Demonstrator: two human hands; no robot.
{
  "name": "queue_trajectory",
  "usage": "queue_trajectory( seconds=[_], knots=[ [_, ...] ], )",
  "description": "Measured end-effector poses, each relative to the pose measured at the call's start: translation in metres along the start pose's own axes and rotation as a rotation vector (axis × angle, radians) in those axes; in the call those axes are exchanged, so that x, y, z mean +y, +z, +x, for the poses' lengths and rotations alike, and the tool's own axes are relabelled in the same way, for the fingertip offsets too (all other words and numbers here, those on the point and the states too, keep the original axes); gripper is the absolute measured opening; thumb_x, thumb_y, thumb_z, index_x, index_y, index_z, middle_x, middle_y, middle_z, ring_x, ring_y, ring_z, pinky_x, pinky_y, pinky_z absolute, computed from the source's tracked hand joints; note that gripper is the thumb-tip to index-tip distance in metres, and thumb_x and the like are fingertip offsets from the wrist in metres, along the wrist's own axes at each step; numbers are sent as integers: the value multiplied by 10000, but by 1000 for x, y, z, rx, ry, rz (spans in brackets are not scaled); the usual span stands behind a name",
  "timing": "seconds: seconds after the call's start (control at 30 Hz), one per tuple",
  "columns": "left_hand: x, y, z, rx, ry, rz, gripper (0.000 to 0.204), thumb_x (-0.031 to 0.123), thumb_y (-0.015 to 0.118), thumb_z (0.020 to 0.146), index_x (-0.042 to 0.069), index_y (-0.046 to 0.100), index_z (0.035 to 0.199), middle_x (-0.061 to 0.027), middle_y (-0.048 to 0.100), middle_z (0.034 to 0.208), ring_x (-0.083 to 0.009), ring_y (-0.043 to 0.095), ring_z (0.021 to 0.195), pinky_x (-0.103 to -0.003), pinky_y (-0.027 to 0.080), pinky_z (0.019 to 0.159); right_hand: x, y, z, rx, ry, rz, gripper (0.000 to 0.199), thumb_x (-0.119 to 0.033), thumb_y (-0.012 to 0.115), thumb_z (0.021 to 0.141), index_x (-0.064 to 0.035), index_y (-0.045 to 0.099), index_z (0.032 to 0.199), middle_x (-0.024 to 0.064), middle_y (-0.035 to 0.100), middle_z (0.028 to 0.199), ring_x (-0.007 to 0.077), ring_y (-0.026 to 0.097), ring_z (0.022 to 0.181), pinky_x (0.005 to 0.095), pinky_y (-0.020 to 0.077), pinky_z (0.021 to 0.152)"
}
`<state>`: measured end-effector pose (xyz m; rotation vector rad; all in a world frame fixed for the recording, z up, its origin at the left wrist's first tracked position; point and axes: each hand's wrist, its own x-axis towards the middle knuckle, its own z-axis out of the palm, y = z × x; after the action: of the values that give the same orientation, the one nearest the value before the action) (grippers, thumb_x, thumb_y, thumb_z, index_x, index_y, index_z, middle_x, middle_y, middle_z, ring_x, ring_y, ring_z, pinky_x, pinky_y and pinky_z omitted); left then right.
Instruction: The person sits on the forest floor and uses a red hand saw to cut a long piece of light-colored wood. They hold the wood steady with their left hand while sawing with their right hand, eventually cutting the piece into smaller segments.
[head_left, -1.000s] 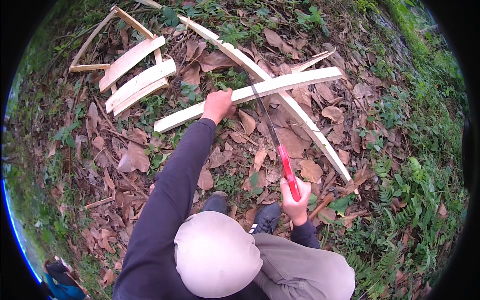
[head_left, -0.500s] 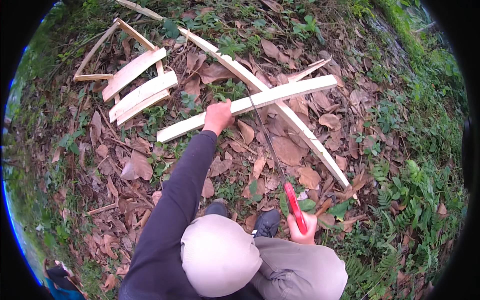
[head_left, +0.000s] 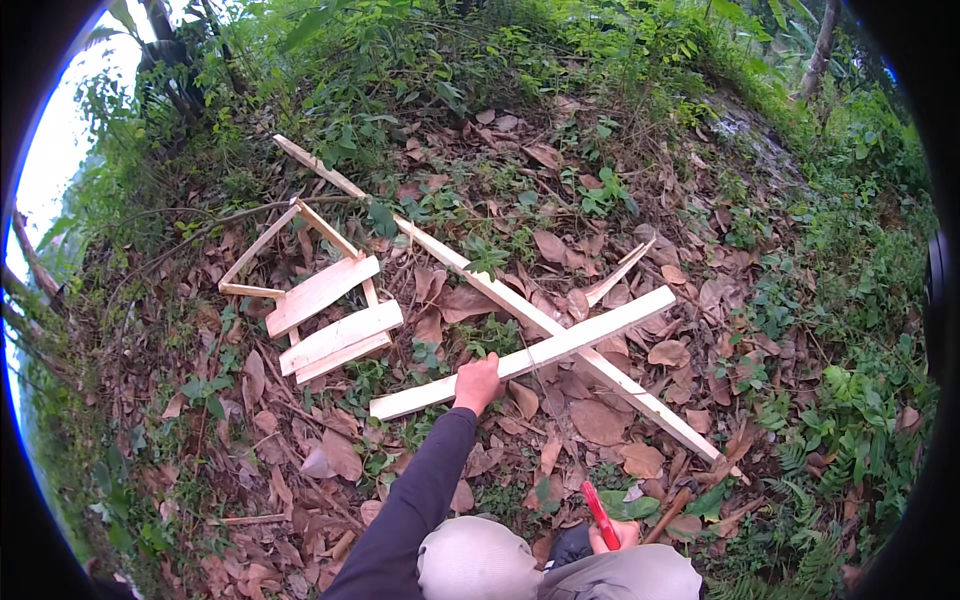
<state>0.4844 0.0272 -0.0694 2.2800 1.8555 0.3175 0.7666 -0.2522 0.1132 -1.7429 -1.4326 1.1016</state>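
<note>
My left hand [head_left: 478,382] is closed around a pale wooden batten [head_left: 625,318], holding it left of its middle. The batten lies slanted across a longer, thin wooden strip [head_left: 655,408] on the ground, and the two form an X. My right hand [head_left: 617,538] grips the red handle [head_left: 600,515] of a handsaw close to my knee. From the handle the thin, dark saw blade [head_left: 556,420] runs up to the batten, just right of my left hand. The blade looks faint and blurred, so how deep it sits in the wood cannot be seen.
A small assembly of nailed slats [head_left: 322,297] lies on the left. Beyond the batten is a split wood piece [head_left: 618,272]. Dry brown leaves [head_left: 597,421] and low green plants cover the ground. My knees [head_left: 478,560] are at the lower edge; denser bushes [head_left: 480,70] grow at the far side.
The view has tilted upward, so the wood and my hands appear lower and more bushes show. My left hand keeps its hold on the batten, and my right hand still grips the saw.
</note>
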Motion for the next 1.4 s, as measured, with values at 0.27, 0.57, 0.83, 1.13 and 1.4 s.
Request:
queue_trajectory(
  seconds=[0.27,0.57,0.83,1.13,1.4],
  knots=[
    [-2,-9,0,-12,-15,-17,277,199,715,721,61,581,920,-158,704,759,-345,718,734,-455,564,680,4,7,-1,-122,-101,15,299,-120,740,824,-36,518,643,65,448,506,147,441,426,338,349,456],
    [-5,-46,8,-9,-42,-116,413,409,768,777,42,627,901,-181,708,815,-365,711,794,-474,567,728,-93,-66,56,-552,47,-58,370,-271,808,849,-85,516,717,-48,454,608,56,407,557,261,352,529],
    [-38,-70,25,209,-71,-201,568,583,764,775,43,642,899,-165,708,883,-358,706,828,-478,560,721,-146,-19,64,-436,-99,-206,282,-189,731,806,-36,509,727,48,474,603,135,441,569,333,387,552],
    [-76,-68,20,145,-38,-44,606,614,752,774,39,591,873,-183,706,789,-368,707,745,-470,557,661,-78,10,69,-460,-193,-135,244,-193,713,854,-21,551,791,94,514,585,192,531,530,356,442,556],
    [-69,-47,24,141,-20,-37,500,485,796,782,68,538,880,-125,675,789,-339,693,753,-452,549,644,29,43,76,-753,-290,32,299,-144,749,809,14,535,946,188,618,874,391,625,753,439,501,670]
  ],
)
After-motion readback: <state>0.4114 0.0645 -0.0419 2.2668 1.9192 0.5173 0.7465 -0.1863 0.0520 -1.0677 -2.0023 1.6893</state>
